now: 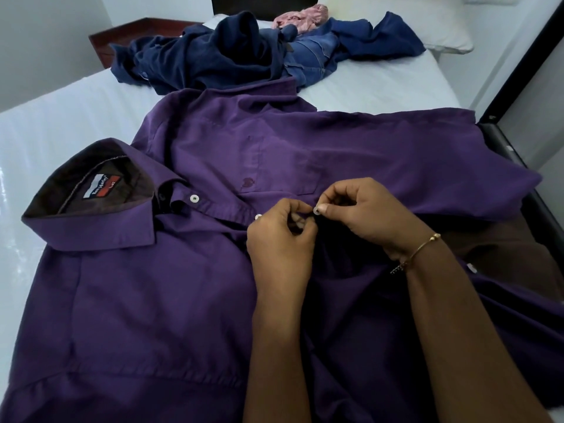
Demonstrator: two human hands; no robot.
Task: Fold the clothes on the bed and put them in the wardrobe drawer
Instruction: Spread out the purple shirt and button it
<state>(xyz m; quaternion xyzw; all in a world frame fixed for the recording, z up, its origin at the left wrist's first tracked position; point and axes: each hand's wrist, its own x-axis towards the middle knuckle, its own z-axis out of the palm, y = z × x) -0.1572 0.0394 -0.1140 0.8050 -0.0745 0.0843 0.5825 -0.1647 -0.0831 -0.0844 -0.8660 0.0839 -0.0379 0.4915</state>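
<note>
Both hands (317, 222) pinching purple shirt (171, 294) placket, on bed (61, 117)

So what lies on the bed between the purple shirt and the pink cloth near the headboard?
In the head view, a heap of unfolded clothes lies between the purple shirt and the pink cloth: a dark navy shirt and blue jeans.

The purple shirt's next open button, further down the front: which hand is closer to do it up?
Probably the right hand: it sits on the hem side of the placket, while the left hand lies toward the collar of the purple shirt.
</note>
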